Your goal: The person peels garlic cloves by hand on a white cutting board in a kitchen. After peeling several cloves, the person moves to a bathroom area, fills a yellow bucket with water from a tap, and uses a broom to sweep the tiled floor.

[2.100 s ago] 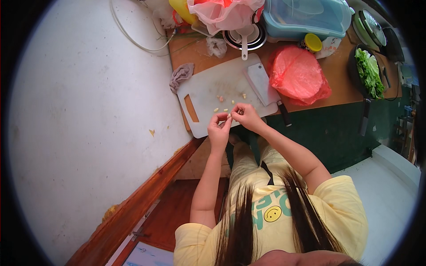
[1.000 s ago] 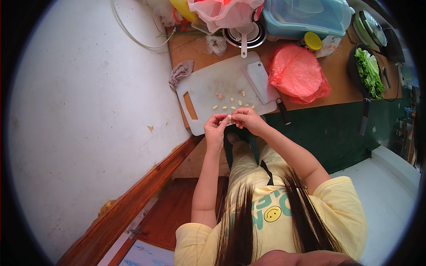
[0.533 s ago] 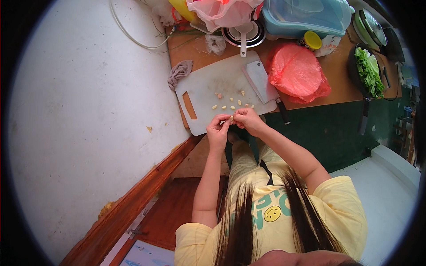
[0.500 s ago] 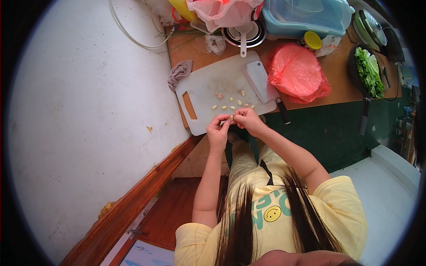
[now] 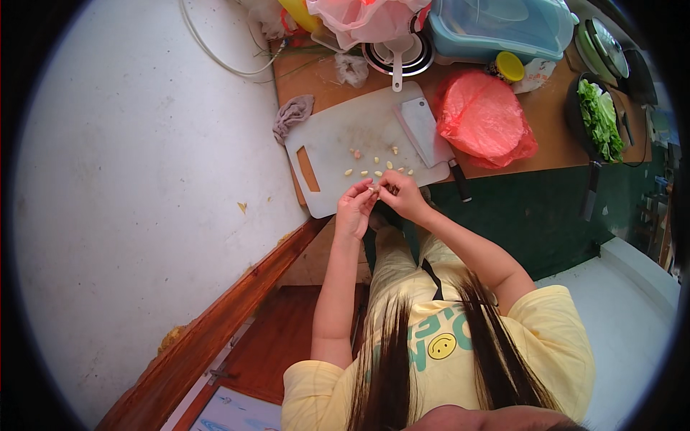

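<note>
Just off the near edge of a white cutting board [image 5: 327, 147], both hands meet with their fingertips together. Between them is a small pale garlic clove [image 5: 374, 188]. My left hand [image 5: 355, 205] pinches it from the left, while my right hand [image 5: 402, 195] has its fingers curled against it from the right. Several peeled garlic cloves [image 5: 348, 172] lie scattered on the board beyond my hands. A pinkish, seemingly unpeeled clove [image 5: 356, 154] is among them. On the board's right side rests a cleaver [image 5: 425, 133], its dark handle jutting over the table edge.
A grey rag [image 5: 293, 115] lies at the board's left corner beside the white wall. Right of the cleaver sits a red plastic bag [image 5: 485, 122]. Farther back are a blue plastic bin [image 5: 496, 32], nested bowls [image 5: 417, 61] and a yellow-lidded jar [image 5: 509, 67]. A pan holds leafy greens [image 5: 600, 118].
My fingers have shifted slightly around the clove, and my right hand's fingers have curled in more. The cleaver and the cloves on the board lie as before.
</note>
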`<state>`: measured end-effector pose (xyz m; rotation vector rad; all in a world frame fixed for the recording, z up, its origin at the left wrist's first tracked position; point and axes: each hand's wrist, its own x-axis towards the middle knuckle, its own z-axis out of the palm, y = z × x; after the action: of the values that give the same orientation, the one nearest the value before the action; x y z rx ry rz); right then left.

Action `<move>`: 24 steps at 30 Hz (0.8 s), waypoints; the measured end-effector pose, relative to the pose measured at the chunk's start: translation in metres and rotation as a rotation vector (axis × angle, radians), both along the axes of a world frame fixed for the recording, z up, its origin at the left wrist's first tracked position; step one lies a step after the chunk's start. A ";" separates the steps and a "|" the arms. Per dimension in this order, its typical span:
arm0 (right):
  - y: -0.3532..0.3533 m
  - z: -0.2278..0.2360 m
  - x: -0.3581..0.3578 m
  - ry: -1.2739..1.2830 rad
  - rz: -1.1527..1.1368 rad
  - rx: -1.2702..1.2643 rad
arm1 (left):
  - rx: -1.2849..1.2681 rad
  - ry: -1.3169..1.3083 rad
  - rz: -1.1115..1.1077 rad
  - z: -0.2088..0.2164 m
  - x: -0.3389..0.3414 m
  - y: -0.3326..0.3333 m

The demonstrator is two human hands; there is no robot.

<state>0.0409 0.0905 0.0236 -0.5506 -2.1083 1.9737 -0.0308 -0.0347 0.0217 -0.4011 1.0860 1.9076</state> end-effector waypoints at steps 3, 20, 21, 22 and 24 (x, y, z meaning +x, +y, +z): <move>0.004 -0.006 -0.002 -0.009 -0.010 -0.029 | 0.010 -0.029 0.017 -0.001 -0.001 0.001; 0.015 -0.016 -0.007 0.016 -0.089 0.037 | -0.013 -0.105 -0.031 -0.019 -0.009 0.009; 0.016 -0.013 -0.007 0.028 -0.082 0.075 | -0.006 -0.102 -0.031 -0.019 -0.009 0.009; 0.017 -0.013 -0.007 0.042 -0.076 0.085 | -0.005 -0.064 -0.026 -0.019 -0.009 0.010; 0.018 -0.015 -0.006 0.071 -0.064 0.106 | -0.004 0.012 -0.014 -0.015 -0.010 0.013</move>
<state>0.0352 0.1082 0.0089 -0.5147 -2.1107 1.8088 -0.0412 -0.0213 0.0066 -0.3836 1.0977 1.8985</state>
